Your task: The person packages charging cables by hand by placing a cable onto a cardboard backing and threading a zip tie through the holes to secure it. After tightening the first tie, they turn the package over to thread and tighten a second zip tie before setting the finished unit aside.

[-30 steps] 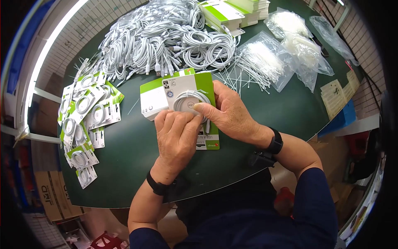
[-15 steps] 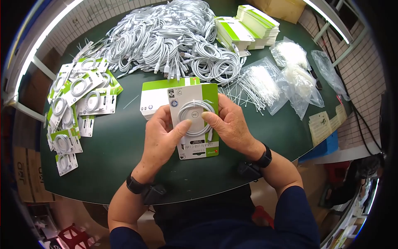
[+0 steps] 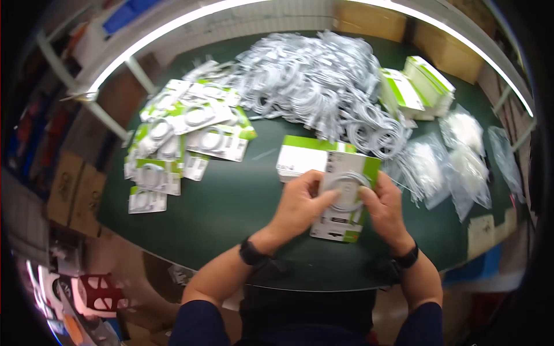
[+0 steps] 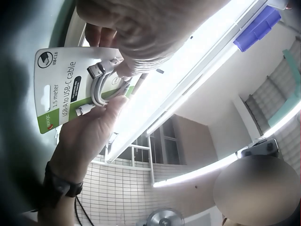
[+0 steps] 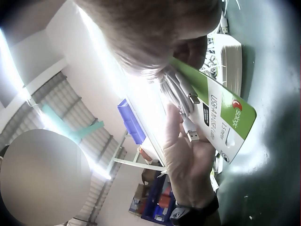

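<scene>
Both hands hold one upright white-and-green cable card (image 3: 332, 228) above the table, near its front middle. A coiled white USB cable (image 4: 97, 89) lies on the card's face, its two plugs showing in both wrist views. My left hand (image 3: 303, 199) grips the card's left edge, thumb over the coil. On the other edge, my right hand (image 3: 385, 210) pinches the card, with its thumb also by the coil. The fingers behind the card are mostly hidden. Just behind the held card lies a stack of cards (image 3: 300, 158), partly covered by it.
A large heap of white cables (image 3: 311, 75) fills the back of the green table (image 3: 231, 230). Cards with cables (image 3: 153, 176) are piled at left. Card stacks (image 3: 424, 86) stand back right, near plastic bags of white ties (image 3: 427, 173).
My left hand has gone from working at the coil to holding the card's left edge. The head view has swung left, so the table's contents appear further right.
</scene>
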The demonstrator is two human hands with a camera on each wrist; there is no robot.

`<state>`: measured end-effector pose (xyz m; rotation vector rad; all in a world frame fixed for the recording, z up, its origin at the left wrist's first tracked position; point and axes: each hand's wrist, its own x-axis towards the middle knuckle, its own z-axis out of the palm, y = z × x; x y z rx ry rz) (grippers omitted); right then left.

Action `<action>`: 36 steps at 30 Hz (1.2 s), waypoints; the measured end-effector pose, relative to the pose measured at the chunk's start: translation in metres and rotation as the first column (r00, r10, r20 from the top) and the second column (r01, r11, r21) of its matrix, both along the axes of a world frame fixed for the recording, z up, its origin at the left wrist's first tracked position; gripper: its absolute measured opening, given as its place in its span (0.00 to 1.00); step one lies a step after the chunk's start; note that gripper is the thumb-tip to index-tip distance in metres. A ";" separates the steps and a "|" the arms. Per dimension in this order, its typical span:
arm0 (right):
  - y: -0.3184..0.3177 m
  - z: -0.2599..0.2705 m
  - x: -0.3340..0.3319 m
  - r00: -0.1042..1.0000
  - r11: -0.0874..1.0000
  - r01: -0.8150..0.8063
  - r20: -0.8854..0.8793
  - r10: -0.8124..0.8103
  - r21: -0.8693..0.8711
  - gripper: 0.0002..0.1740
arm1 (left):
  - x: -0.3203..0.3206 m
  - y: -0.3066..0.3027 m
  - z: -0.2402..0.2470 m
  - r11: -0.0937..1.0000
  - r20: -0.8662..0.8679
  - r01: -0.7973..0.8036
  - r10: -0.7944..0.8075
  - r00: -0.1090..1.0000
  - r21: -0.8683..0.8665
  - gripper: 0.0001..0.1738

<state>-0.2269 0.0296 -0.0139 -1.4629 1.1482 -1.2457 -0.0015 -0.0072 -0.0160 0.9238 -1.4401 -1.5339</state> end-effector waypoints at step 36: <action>-0.005 -0.007 0.003 0.996 0.987 -0.084 0.031 0.080 0.134 0.10 | 0.121 -0.130 0.019 0.960 0.111 -0.277 0.280 0.953 -0.044 0.22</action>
